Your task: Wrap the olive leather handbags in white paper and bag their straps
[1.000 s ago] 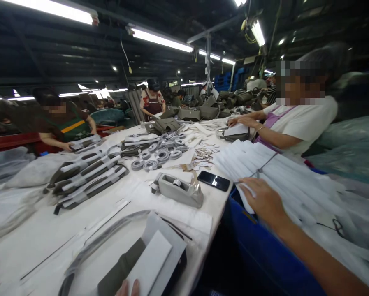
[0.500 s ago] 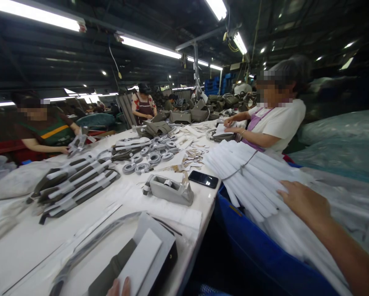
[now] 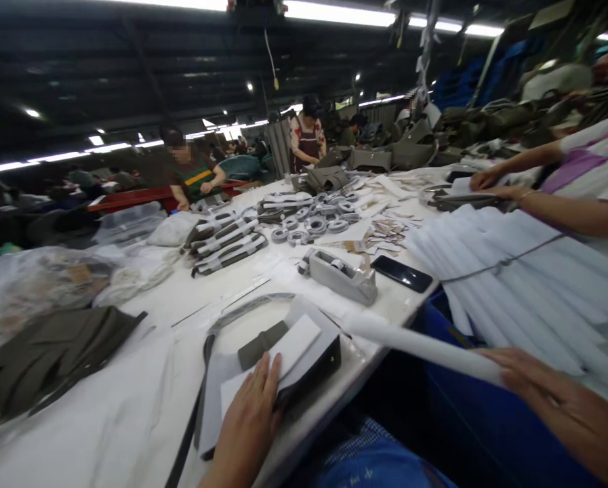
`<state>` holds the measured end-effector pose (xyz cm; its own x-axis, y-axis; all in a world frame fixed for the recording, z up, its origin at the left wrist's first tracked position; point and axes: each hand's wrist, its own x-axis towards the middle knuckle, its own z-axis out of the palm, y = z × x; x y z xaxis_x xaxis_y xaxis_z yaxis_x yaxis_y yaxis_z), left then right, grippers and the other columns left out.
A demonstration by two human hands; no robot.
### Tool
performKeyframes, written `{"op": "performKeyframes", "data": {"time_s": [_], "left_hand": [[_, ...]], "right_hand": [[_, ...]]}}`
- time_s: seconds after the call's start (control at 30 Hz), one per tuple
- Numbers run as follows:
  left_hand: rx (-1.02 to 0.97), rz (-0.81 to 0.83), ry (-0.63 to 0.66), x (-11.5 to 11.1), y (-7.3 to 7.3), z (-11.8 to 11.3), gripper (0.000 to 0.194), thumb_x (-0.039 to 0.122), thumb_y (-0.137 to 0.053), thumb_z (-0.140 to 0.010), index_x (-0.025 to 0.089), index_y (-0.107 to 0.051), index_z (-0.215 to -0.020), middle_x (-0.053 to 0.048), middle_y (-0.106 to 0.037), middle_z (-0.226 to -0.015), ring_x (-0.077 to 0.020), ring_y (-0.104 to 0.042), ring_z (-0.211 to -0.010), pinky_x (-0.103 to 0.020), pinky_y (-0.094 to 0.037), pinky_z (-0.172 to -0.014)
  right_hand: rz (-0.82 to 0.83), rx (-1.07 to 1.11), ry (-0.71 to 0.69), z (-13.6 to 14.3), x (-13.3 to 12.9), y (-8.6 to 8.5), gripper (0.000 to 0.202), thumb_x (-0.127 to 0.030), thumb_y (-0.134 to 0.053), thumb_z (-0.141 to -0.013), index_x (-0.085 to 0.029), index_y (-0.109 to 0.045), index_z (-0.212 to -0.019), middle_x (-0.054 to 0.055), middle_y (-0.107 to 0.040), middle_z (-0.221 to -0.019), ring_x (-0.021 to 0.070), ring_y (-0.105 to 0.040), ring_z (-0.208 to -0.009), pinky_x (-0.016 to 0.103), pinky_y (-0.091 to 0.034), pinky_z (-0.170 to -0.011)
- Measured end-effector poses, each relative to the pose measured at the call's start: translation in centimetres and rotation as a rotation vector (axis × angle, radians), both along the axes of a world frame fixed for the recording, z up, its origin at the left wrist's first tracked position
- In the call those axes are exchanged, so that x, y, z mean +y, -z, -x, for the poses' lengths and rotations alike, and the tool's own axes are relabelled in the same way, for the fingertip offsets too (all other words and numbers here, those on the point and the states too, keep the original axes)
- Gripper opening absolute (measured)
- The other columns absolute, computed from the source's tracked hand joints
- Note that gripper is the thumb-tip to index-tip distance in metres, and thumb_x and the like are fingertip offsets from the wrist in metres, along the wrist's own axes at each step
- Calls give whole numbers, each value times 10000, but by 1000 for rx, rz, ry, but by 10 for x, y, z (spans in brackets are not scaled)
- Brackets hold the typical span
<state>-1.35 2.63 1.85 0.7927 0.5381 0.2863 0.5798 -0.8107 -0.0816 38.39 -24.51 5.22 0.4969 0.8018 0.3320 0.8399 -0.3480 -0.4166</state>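
My left hand (image 3: 253, 413) lies with fingers stretched over a white padding strip (image 3: 296, 346), pressing it onto a grey-green handbag (image 3: 329, 359). A grey sheet lies under the strip, and the bag's wrapped strap (image 3: 253, 298) loops out on the table. In my right hand (image 3: 548, 393) is one end of a long white foam roll (image 3: 430, 349). My fingers are closed round it, and its far end reaches over the table edge close to the bag. Beyond that hand, a tied bundle of similar white foam rolls (image 3: 501, 271) rests on a blue bin (image 3: 456, 407).
A tape dispenser (image 3: 339, 274) and a phone (image 3: 402, 272) sit near the table edge. Further back are coiled straps (image 3: 316, 226) and wrapped straps (image 3: 227, 240). At left lies a folded dark bag (image 3: 54, 352). Co-workers stand at the far side and at right.
My right hand has drawn a foam roll from the bundle and brought it left toward the bag. My left hand stays on the white strip. The view has swung left.
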Motion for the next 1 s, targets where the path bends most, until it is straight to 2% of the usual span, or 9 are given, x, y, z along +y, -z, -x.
{"op": "performKeyframes", "data": {"time_s": [0.07,0.1,0.17,0.33,0.47,0.63,0.8,1.0], "left_hand": [[80,146,-6,5,-17,-1,812,88,-538,-807,189,-227,-1551,-183,-427,-1518,-288,-537,-1308,-414,-510,-1020],[120,223,-16,8,-25,-1,790,91,-556,-801,189,-280,-1535,-183,-418,-1521,-291,-536,-1308,-416,-505,-1024],[158,352,-35,14,-38,-2,763,91,-571,-807,208,-327,-1520,-170,-402,-1530,-293,-526,-1317,-436,-488,-1040],[71,517,10,26,-53,3,784,189,-675,-831,309,-325,-1522,-114,-438,-1512,-305,-553,-1287,-477,-481,-1043],[48,562,95,33,-61,6,745,195,-679,-841,270,-359,-1509,-116,-482,-1479,-288,-559,-1283,-449,-473,-1056],[59,582,101,34,-71,5,734,221,-680,-843,304,-367,-1501,-70,-496,-1473,-265,-583,-1259,-426,-479,-1053],[126,574,80,33,-75,2,751,247,-693,-835,248,-362,-1508,-109,-433,-1508,-277,-541,-1301,-426,-461,-1072],[96,536,67,28,-68,1,762,283,-690,-844,233,-335,-1517,-133,-436,-1507,-278,-518,-1322,-425,-462,-1069]], "right_hand": [[-39,55,-311,30,38,1,318,-422,-482,-975,-395,-643,-1247,62,-715,-1152,219,-704,-1011,301,-599,-855],[-69,42,-423,44,54,4,294,-415,-512,-967,-370,-664,-1215,58,-716,-1137,226,-701,-1007,324,-604,-864],[-148,-35,-522,67,82,12,254,-389,-540,-965,-332,-690,-1162,53,-719,-1090,230,-692,-981,354,-602,-856],[-283,-151,-597,97,124,38,261,-252,-502,-991,-258,-683,-1179,77,-708,-1047,217,-660,-979,370,-567,-864],[-273,-198,-656,102,134,49,258,-207,-520,-979,-250,-679,-1179,82,-701,-1054,218,-643,-995,380,-552,-873],[-269,-252,-716,103,138,49,243,-226,-543,-971,-253,-685,-1166,78,-709,-1052,216,-647,-990,395,-544,-901],[-299,-306,-781,105,138,49,254,-183,-512,-981,-236,-681,-1163,74,-715,-1031,206,-650,-979,395,-545,-894],[-470,-279,-768,147,160,45,247,-162,-593,-950,-207,-671,-1180,62,-731,-1038,205,-643,-992,382,-522,-904]]}}
